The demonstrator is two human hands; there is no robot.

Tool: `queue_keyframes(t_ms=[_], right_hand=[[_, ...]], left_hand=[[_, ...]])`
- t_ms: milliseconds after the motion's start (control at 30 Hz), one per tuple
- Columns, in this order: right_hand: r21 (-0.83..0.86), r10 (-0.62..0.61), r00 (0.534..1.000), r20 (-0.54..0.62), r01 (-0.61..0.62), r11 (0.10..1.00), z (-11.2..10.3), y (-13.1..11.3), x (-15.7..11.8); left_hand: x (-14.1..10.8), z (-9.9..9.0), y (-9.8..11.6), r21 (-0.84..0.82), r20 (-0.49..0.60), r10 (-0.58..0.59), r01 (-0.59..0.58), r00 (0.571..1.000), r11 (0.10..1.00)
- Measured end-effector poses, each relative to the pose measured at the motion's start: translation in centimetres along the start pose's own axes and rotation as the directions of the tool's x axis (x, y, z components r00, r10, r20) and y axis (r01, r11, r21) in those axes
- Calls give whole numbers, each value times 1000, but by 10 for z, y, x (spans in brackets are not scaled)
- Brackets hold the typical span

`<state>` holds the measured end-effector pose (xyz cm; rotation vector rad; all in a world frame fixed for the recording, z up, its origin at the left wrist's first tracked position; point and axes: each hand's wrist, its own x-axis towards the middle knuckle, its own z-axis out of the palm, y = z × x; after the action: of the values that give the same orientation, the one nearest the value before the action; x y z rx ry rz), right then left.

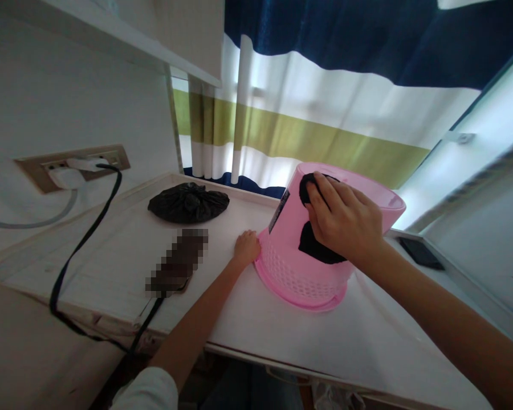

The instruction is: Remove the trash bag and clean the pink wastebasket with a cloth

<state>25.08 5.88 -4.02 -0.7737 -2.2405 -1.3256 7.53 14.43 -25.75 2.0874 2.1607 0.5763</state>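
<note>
A pink plastic wastebasket [282, 256] stands on the white desk, its wide mouth leaning toward the upper right. Its lower wall has a lattice pattern, and a dark label shows on its left side. My right hand [346, 219] is closed on a black cloth [322, 245] and presses it against the outer wall below the rim. Part of the cloth hangs out under the palm, and another bit shows above the fingertips. Low down on the left, my left hand [247, 248] grips the basket's bottom edge with curled fingers; its fingertips are partly hidden.
A knotted black plastic bag [188, 203] lies at the back left of the desk [235, 324]. Nearer is a blurred-out phone [177, 262] on a black cable [68, 265] from the wall socket [72, 168]. Another dark phone [421, 253] lies right, beyond the basket. Striped curtains [325, 131] hang behind.
</note>
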Motion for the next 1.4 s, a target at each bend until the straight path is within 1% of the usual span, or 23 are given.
queue_keyframes(t_ms=[133,267,333,400,467,533,567,633,700,767,867,933,1033,1100,1167,1267,1400], right_hand=[[12,29,1000,3,-29,1000,6,0,5],[57,20,1000,-18,-19,998,9,1,6],[83,-33,999,-28,35,996,15,-4,-1],[108,-142,990,-12,143,984,24,-16,-14],[131,-273,962,27,267,955,37,-33,-33],[155,-379,924,48,368,917,50,-52,-52],[156,-402,915,47,391,907,55,-59,-60],[157,-413,909,50,401,903,63,-70,-72],[161,-411,910,49,399,903,65,-72,-76],[170,-416,908,45,404,899,62,-67,-74],[173,-401,915,37,390,905,48,-50,-61],[172,-348,937,31,338,926,35,-34,-49],[163,-213,977,20,207,965,16,-7,-28],[152,-153,988,-1,151,977,6,9,-17],[146,-135,991,-7,135,980,0,20,-9],[155,-152,988,9,149,977,-2,27,-4],[155,-127,992,4,124,980,-1,21,-4]], left_hand=[[-10,3,3,8,-1,-10,10,1000,1000],[-15,1,5,23,-19,9,-9,1000,1000],[-15,0,6,35,-31,16,-15,999,999],[-14,-3,8,48,-41,24,-22,999,999],[-14,-5,10,62,-52,34,-31,998,998],[-15,-7,12,78,-62,43,-38,997,996],[-15,-8,13,86,-67,47,-41,997,995],[-16,-9,13,102,-77,57,-49,995,994],[-16,-9,13,119,-87,65,-54,994,991],[-17,-9,14,135,-95,70,-57,993,989],[-16,-9,15,155,-99,80,-64,992,986],[-15,-11,16,165,-94,93,-77,991,983],[-14,-12,16,177,-85,122,-105,989,979],[-12,-13,14,181,-79,140,-124,987,976],[-9,-14,11,184,-73,163,-148,984,972],[-5,-16,7,185,-61,209,-195,976,963],[1,-18,4,179,-39,252,-241,967,954]])
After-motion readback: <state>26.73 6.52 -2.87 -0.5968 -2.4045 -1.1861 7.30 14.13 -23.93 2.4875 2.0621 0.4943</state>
